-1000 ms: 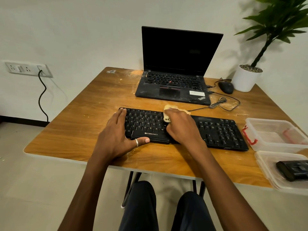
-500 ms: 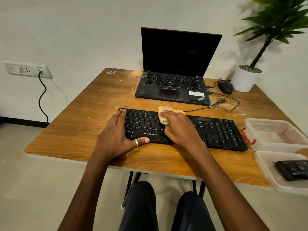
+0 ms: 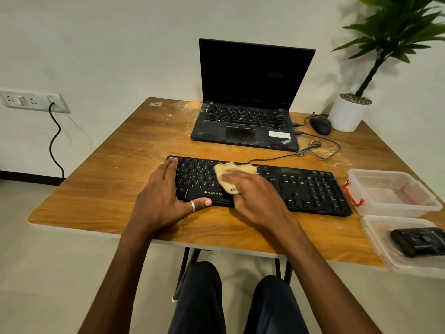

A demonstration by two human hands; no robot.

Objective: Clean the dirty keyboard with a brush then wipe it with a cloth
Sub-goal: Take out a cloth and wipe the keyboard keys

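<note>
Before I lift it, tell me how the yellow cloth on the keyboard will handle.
The cloth looks floppy: it bunches in folds under the right hand. Probably light, so it would drape rather than hold shape.

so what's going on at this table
A person seated at the wooden table is on the wiping step. The right hand holds a yellow cloth pressed onto the black keyboard, left of its middle. The left hand rests flat on the keyboard's left end, thumb along the front edge. An open laptop with a dark screen sits behind.
</note>
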